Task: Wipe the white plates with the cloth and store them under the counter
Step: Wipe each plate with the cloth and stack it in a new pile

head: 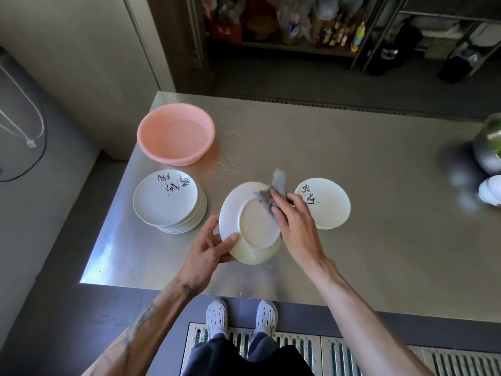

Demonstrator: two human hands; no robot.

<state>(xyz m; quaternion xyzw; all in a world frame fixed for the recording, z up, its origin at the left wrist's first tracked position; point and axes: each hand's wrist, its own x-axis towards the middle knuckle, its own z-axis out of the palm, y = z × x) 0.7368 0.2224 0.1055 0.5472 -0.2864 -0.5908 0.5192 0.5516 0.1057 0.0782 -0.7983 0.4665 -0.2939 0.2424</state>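
Head view: left hand (pixel 210 246) grips upturned plate (pixel 249 223) rim; right hand (pixel 294 221) presses cloth (pixel 271 195) against it.

— From where does the camera look?
— From the person's head. It faces forward and steeply down over the steel counter (pixel 379 172), so the white shoes (pixel 217 316) stand at the bottom edge.
— Is it near?
— Quite near. The left hand (pixel 208 248) holding the plate (pixel 254 229) and the right hand (pixel 295 221) gripping the cloth (pixel 279 183) fill the middle. The lens is wide: the far shelves (pixel 284 44) show at the top, and the pink basin (pixel 176 137) at the far left.
— Do two views overlap?
— There is this one view only.
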